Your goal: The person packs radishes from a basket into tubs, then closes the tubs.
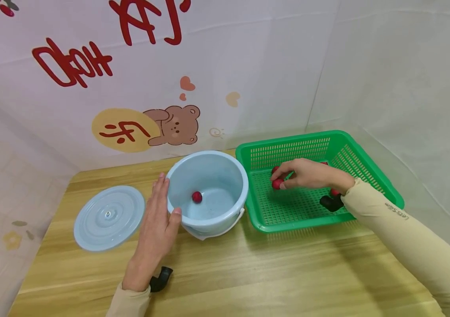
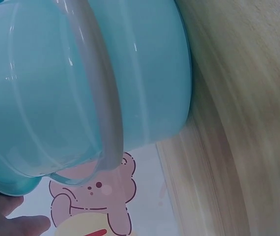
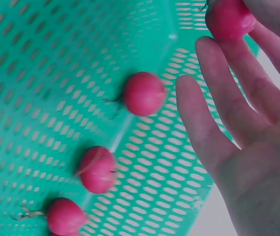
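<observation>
My right hand (image 1: pixel 304 174) pinches a red radish (image 1: pixel 277 183) between thumb and fingertips, above the floor of the green basket (image 1: pixel 264 228). In the right wrist view the pinched radish (image 3: pixel 230 19) is at the top, while more radishes (image 3: pixel 145 94) with thin roots lie along the basket's side. My left hand (image 1: pixel 157 222) rests with extended fingers against the rim of the light blue bucket (image 1: pixel 209 224). Inside that bucket, one radish (image 1: pixel 197 197) lies on the bottom. The left wrist view shows the bucket's outer wall (image 2: pixel 154 73) and its pale handle (image 2: pixel 103 88).
A light blue lid (image 1: pixel 110 218) lies flat on the wooden table (image 1: pixel 248 273), left of the bucket. Behind the table hangs a white printed cloth (image 1: pixel 268 79) with a bear and red characters. The basket stands right beside the bucket.
</observation>
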Demonstrator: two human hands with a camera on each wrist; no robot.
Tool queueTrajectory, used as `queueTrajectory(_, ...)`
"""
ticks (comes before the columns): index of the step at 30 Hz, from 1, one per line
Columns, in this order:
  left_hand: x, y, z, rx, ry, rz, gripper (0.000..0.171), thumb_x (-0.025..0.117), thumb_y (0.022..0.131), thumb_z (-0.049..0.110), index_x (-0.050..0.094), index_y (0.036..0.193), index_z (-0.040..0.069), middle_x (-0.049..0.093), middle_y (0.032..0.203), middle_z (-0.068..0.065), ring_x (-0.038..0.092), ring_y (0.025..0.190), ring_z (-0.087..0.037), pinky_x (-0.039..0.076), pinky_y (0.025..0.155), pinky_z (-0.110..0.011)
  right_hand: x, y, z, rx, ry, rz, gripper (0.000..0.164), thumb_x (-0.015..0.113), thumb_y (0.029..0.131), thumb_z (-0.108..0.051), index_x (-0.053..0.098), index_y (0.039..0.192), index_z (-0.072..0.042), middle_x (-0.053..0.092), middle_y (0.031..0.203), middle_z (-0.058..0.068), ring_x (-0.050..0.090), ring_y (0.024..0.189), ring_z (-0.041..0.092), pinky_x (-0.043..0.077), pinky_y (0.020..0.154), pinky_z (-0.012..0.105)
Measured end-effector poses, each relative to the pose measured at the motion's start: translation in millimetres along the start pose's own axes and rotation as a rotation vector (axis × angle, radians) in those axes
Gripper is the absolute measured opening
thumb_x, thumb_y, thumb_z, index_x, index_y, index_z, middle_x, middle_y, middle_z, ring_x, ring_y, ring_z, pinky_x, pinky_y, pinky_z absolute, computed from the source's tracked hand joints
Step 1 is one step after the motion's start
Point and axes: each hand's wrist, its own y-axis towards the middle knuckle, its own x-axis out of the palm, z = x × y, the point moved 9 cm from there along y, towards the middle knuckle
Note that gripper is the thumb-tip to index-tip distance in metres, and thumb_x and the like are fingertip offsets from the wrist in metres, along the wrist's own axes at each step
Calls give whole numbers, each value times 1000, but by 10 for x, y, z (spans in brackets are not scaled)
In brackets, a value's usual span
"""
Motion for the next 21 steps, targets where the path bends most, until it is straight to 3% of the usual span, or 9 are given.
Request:
queueTrajectory(9,10,8,-15,-45,8,-21,71,43,106,38,19,166,10,13,174,-1,13,158,-34,19,117,-74,-251,-257,-262,-53,56,151,30,73,98,-19,72,128,-17,69,124,-5,67,111,16,57,95,34)
queueTrajectory(15,6,20,-10,-42,5,-13,71,43,105,38,21,166,9,13,174,0,15,158,-35,19,116,-75,-338,-475,-358,-48,46,248,30,73,98,-25,72,128,-28,69,119,-13,64,99,14,53,82,30)
queueTrajectory(21,-2,10,-14,-43,5,-10,70,43,105,38,22,165,8,14,174,-1,15,158,-35,18,116,-75,-322,-621,-410,-42,123,313,29,74,97,-21,72,126,-26,67,121,-10,69,102,14,55,88,24)
